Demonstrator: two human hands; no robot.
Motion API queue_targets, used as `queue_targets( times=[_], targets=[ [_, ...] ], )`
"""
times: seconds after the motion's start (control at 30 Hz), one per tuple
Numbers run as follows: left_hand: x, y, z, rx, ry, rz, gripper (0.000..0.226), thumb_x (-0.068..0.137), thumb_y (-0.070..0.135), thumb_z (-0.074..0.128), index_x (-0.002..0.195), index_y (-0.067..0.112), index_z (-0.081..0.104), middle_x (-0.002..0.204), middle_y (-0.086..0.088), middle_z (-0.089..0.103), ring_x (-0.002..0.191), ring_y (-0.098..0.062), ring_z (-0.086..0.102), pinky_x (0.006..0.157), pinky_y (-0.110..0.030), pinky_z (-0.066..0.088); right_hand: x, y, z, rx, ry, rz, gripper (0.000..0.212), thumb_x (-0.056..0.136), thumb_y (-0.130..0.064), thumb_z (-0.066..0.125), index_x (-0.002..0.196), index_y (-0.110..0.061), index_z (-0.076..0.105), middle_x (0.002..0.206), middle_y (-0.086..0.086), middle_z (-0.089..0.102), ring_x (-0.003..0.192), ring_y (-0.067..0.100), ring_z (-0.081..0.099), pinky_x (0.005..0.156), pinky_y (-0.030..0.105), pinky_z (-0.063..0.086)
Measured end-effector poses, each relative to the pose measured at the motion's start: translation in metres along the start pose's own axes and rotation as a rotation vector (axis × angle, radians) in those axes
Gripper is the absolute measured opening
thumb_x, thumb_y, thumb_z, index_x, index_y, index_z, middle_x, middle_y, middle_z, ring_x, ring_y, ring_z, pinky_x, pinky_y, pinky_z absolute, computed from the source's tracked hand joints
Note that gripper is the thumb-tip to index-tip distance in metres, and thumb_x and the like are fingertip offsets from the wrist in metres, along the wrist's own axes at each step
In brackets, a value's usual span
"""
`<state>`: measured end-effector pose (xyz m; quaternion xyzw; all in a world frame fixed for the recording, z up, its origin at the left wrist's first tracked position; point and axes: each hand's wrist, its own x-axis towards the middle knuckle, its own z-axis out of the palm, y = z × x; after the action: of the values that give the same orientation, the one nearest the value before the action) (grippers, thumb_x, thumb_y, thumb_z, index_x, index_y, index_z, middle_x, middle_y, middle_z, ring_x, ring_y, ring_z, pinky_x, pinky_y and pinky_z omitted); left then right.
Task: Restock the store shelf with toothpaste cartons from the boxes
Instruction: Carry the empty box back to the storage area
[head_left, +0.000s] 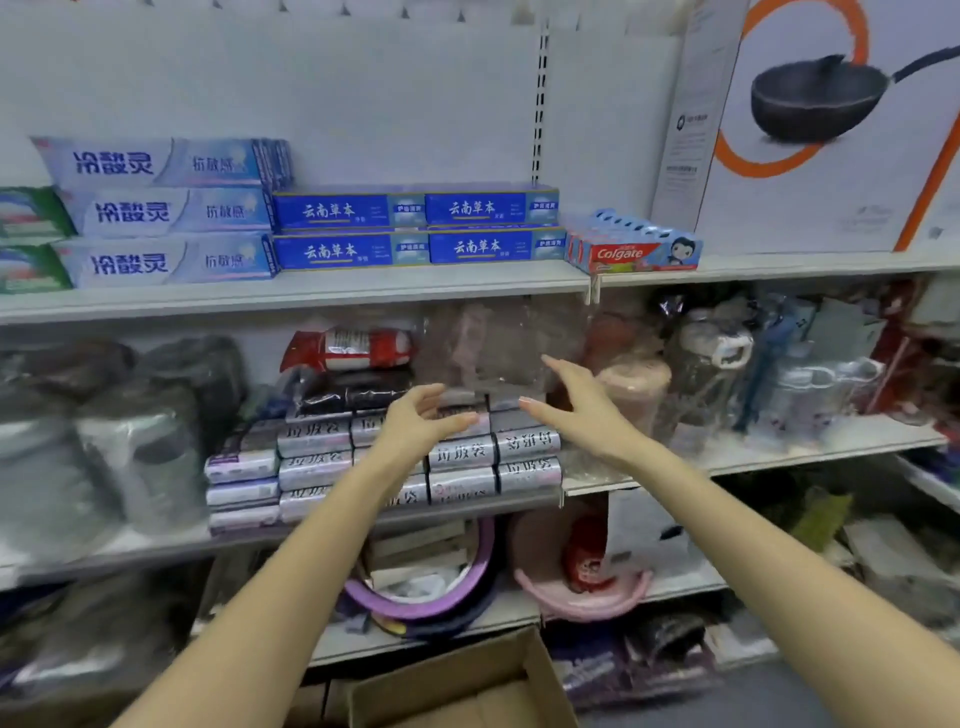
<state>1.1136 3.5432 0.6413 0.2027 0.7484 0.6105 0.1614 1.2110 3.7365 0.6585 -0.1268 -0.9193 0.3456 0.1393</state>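
White metal shelving fills the frame, and the top shelf (311, 293) carries the toothpaste: pale blue cartons (156, 213) stacked three high at upper left, dark blue cartons (415, 228) two high in the middle, and a short row of Colgate cartons (634, 252) just right of them. Bare wall shows above the dark blue and Colgate stacks. By my reckoning there is room for more, so the job is part done rather than finished. An open cardboard box (467, 686) sits at the bottom centre of the frame. Only a corner of its inside shows, so I cannot tell whether any cartons are left in it. My left hand (421, 421) and right hand (576, 405) hover mid-frame, near each other but apart, in front of the rolls of bin bags (462, 457) on the middle shelf. Fingers (457, 420) on both are spread and nearly straight — neither hand holds or touches anything.
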Motion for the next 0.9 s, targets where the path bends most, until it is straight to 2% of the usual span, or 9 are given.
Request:
queue_targets(
  times=[0.17, 0.37, 0.47, 0.57, 0.63, 0.7, 0.8, 0.83, 0.9],
  targets=[
    [-0.016, -0.076, -0.019, 0.033, 0.081, -0.168, 0.069, 0.077, 0.021, 0.080, 0.136, 0.008, 0.048, 0.142, -0.009, 0.048, 0.131, -0.022, 0.045, 0.105, -0.028, 0.037, -0.007, 0.025, 0.085, -0.013, -0.223, 0.031, 0.075, 0.088, -0.050, 0.058, 0.149, -0.020, 0.025, 0.155, 0.007, 0.024, 0.143, 0.023, 0.020, 0.114, 0.035, 0.018],
    [-0.052, -0.210, -0.027, 0.031, 0.239, -0.485, 0.067, 0.076, 0.014, 0.080, 0.134, 0.001, 0.049, 0.134, -0.013, 0.054, 0.120, -0.021, 0.052, 0.091, -0.024, 0.039, -0.026, 0.107, 0.195, -0.003, -0.485, 0.211, 0.082, 0.085, -0.055, 0.059, 0.150, -0.018, 0.027, 0.154, 0.007, 0.027, 0.142, 0.025, 0.024, 0.115, 0.036, 0.023],
    [-0.080, -0.279, -0.025, 0.006, 0.306, -0.689, 0.076, 0.071, 0.020, 0.083, 0.135, 0.001, 0.046, 0.135, -0.010, 0.052, 0.121, -0.021, 0.052, 0.098, -0.028, 0.041, -0.045, 0.161, 0.245, 0.008, -0.543, 0.363, 0.089, 0.079, -0.059, 0.064, 0.147, -0.012, 0.033, 0.152, 0.009, 0.033, 0.141, 0.023, 0.028, 0.116, 0.036, 0.024],
    [-0.103, -0.336, -0.023, -0.025, 0.313, -0.874, 0.061, 0.082, 0.007, 0.073, 0.134, -0.006, 0.044, 0.128, -0.008, 0.051, 0.118, -0.021, 0.049, 0.098, -0.031, 0.041, -0.069, 0.217, 0.285, 0.017, -0.650, 0.525, 0.103, 0.068, -0.075, 0.062, 0.146, -0.014, 0.034, 0.151, 0.009, 0.034, 0.141, 0.026, 0.030, 0.116, 0.039, 0.026],
    [-0.115, -0.373, -0.024, 0.016, 0.303, -0.997, 0.069, 0.083, 0.017, 0.074, 0.141, 0.002, 0.041, 0.141, -0.012, 0.046, 0.130, -0.028, 0.043, 0.108, -0.041, 0.036, -0.083, 0.251, 0.302, 0.012, -0.717, 0.628, 0.094, 0.078, -0.062, 0.064, 0.149, -0.013, 0.026, 0.155, 0.011, 0.026, 0.143, 0.028, 0.026, 0.117, 0.039, 0.023],
    [-0.121, -0.407, -0.030, 0.055, 0.330, -1.068, 0.077, 0.078, 0.028, 0.077, 0.143, 0.011, 0.040, 0.146, -0.010, 0.042, 0.133, -0.032, 0.040, 0.110, -0.047, 0.034, -0.088, 0.287, 0.320, 0.012, -0.715, 0.713, 0.097, 0.076, -0.061, 0.066, 0.150, -0.014, 0.024, 0.155, 0.009, 0.025, 0.142, 0.028, 0.027, 0.116, 0.040, 0.025],
    [-0.124, -0.459, -0.027, 0.083, 0.373, -1.117, 0.084, 0.077, 0.031, 0.078, 0.146, 0.014, 0.034, 0.149, -0.009, 0.038, 0.134, -0.033, 0.038, 0.109, -0.047, 0.035, -0.095, 0.362, 0.358, 0.021, -0.642, 0.814, 0.129, 0.040, -0.086, 0.064, 0.147, -0.022, 0.032, 0.148, 0.005, 0.040, 0.135, 0.027, 0.038, 0.111, 0.046, 0.034],
    [-0.125, -0.475, -0.023, 0.094, 0.380, -1.130, 0.083, 0.079, 0.031, 0.077, 0.147, 0.015, 0.032, 0.150, -0.009, 0.036, 0.134, -0.032, 0.038, 0.106, -0.044, 0.037, -0.098, 0.383, 0.370, 0.026, -0.612, 0.831, 0.125, 0.040, -0.085, 0.064, 0.144, -0.021, 0.036, 0.143, 0.005, 0.046, 0.132, 0.028, 0.042, 0.109, 0.047, 0.037],
    [-0.128, -0.508, -0.014, 0.101, 0.404, -1.155, 0.083, 0.081, 0.031, 0.076, 0.148, 0.016, 0.029, 0.151, -0.008, 0.034, 0.134, -0.031, 0.037, 0.100, -0.043, 0.038, -0.098, 0.401, 0.385, 0.001, -0.546, 0.875, 0.104, 0.059, -0.068, 0.073, 0.141, -0.014, 0.036, 0.138, 0.009, 0.048, 0.128, 0.032, 0.046, 0.106, 0.048, 0.040]
  ],
)
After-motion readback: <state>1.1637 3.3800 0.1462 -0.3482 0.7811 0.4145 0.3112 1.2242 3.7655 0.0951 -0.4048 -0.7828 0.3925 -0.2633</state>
